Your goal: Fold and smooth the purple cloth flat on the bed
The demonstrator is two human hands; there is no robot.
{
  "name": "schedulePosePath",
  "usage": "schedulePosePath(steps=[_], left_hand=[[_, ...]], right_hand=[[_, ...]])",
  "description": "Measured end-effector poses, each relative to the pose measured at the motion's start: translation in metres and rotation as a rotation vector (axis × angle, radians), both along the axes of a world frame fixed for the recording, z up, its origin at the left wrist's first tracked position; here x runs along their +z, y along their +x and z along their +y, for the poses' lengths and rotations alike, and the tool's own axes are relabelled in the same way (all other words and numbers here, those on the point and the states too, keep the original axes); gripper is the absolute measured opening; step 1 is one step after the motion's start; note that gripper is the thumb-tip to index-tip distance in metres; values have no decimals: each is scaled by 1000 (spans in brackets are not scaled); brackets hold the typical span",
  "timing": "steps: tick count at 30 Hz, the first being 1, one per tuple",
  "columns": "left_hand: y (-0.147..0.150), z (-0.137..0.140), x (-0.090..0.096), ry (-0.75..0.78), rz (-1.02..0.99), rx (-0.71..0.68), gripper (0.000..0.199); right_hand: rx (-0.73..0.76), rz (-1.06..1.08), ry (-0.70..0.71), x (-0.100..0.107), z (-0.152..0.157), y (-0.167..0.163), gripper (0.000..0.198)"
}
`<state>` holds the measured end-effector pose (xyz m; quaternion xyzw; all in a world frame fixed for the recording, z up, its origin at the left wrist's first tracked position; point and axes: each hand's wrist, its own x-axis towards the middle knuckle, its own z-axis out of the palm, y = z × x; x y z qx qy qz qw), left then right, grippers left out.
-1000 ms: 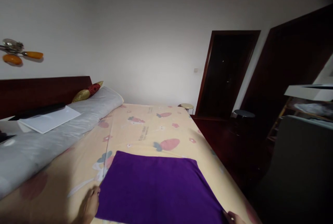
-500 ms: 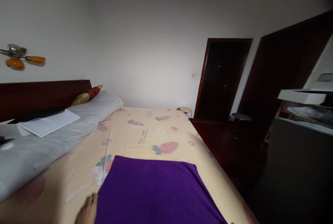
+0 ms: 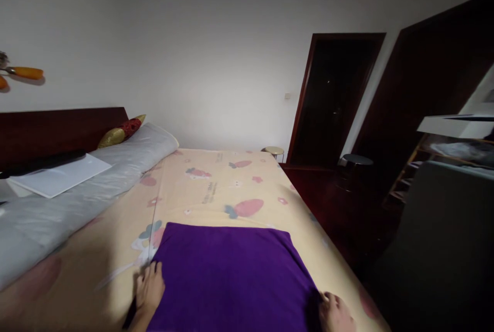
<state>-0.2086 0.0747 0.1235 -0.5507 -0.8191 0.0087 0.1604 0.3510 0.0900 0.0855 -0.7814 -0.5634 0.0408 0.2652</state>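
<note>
Purple terry cloth, a flat rectangular towel [image 3: 231,275], lies spread on the bed in front of me, over a cream bedsheet printed with pink strawberries [image 3: 216,188]. My left hand [image 3: 150,291] rests at the towel's left edge, fingers laid flat and loose on the sheet and just touching the cloth; its grip is slack, closed on nothing that I can see. My right hand [image 3: 335,312] sits at the towel's near right corner, knuckles up, fingers curled down against the fabric. The light is dim there and the hand is cut by the frame's lower edge, so I cannot tell whether its grip pinches the corner or merely presses on it.

The towel lies near the foot end of the bed, close to me, with its far edge straight and parallel to the headboard.

A long grey bolster [image 3: 96,182] runs along the left side, with a white sheet of paper [image 3: 57,180] lying on it and a small gold and red cushion [image 3: 121,132] at its far end. A dark wooden headboard [image 3: 57,131] stands behind. A dark wooden doorway [image 3: 332,100] opens in the far wall, a small round stool [image 3: 275,151] beside it.
</note>
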Motion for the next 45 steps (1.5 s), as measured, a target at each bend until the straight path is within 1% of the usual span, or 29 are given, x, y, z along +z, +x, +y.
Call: schedulePosePath(steps=[1, 3, 6, 9, 12, 14, 17, 20, 22, 24, 26, 28, 29, 30, 31, 33, 36, 38, 39, 40, 42, 44, 45], left_hand=[[12, 9, 1, -13, -66, -51, 51], [39, 24, -2, -25, -189, -170, 55], [83, 40, -12, -31, -322, -403, 59], [124, 49, -23, -103, -392, -608, 62], [151, 59, -32, -195, -447, -715, 64], [161, 68, -38, -232, -459, -753, 64], [165, 85, -45, -227, -427, -773, 61], [155, 107, -49, -176, -379, -732, 60], [136, 122, -50, -144, -352, -650, 60], [105, 135, -49, -125, -331, -518, 58], [66, 143, -47, -119, -321, -363, 57], [24, 146, -44, -101, -311, -205, 57], [6, 145, -44, -93, -303, -152, 58], [-10, 144, -43, -90, -286, -129, 58], [-24, 143, -43, -88, -268, -120, 59], [-40, 140, -44, -90, -242, -115, 59], [-49, 141, -46, -108, -258, -98, 59], [-52, 142, -46, -137, -278, -109, 59], [-54, 142, -46, -145, -279, -119, 58], [-57, 142, -46, -144, -268, -129, 57], [-66, 138, -46, -118, -226, -161, 57], [-75, 133, -45, -64, -196, -195, 57], [-78, 130, -45, -30, -200, -200, 57]], right_hand=[[41, -47, -2, -1, 5, -19, 49], [157, -60, -23, -3, 14, -60, 55], [416, 56, -82, -10, 22, -122, 56], [642, 149, -125, -15, 28, -174, 55], [786, 144, -156, -16, 41, -207, 55], [829, 107, -181, -14, 53, -220, 55], [851, 4, -202, -14, 76, -229, 53], [865, -100, -191, -16, 102, -222, 53], [807, -150, -188, -18, 121, -205, 54], [687, -193, -203, -19, 140, -175, 57], [561, -230, -227, -20, 155, -134, 59], [443, -253, -243, -20, 163, -91, 62], [408, -249, -253, -20, 165, -71, 63], [395, -241, -263, -20, 166, -54, 64], [386, -230, -275, -21, 167, -40, 65], [379, -205, -289, -23, 167, -23, 66], [379, -163, -289, -26, 169, -14, 67], [392, -110, -273, -24, 171, -12, 65], [375, -75, -254, -22, 171, -11, 64], [331, -46, -236, -19, 171, -9, 63], [161, -13, -232, -11, 172, -4, 63], [-5, 10, -311, -2, 175, 0, 64], [-51, 24, -365, 1, 178, 2, 63]])
